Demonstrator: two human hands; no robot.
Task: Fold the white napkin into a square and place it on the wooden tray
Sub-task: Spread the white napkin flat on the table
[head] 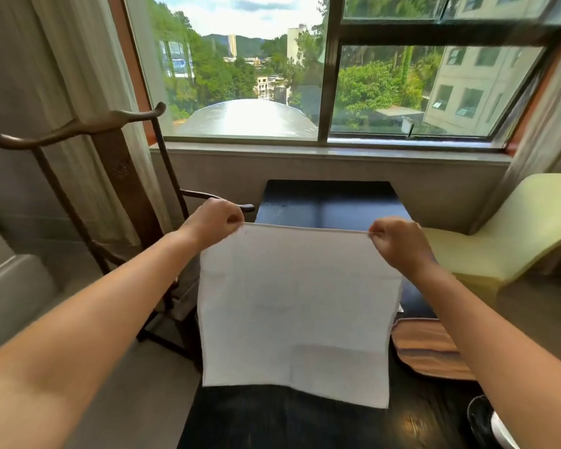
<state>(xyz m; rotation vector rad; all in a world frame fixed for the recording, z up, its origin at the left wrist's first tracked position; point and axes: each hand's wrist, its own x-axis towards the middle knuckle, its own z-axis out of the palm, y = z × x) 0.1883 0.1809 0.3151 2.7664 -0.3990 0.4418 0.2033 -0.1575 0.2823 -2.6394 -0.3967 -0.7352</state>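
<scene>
From the head camera we see our left hand (pixel 215 222) pinching the upper left corner of the white napkin (pixel 297 306) and our right hand (pixel 399 243) pinching the upper right corner, fingers curled round the hem at both ends. The napkin hangs open and flat between them, its top edge pulled taut from side to side, its lower edge hanging free above the near part of the dark tabletop (pixel 331 199). It is not yet folded; faint crease lines show across the cloth.

The wooden tray (pixel 428 348) lies on the tabletop by its right edge, below our right forearm and just beside the napkin's lower right side, partly hidden by both. So the tray is to the right of the cloth and nearer our right hand than our left.

We judge the first fold has yet to be made: most likely the cloth gets laid on the tabletop or its top edge brought down to meet the bottom one, before anything travels right toward the tray
</scene>
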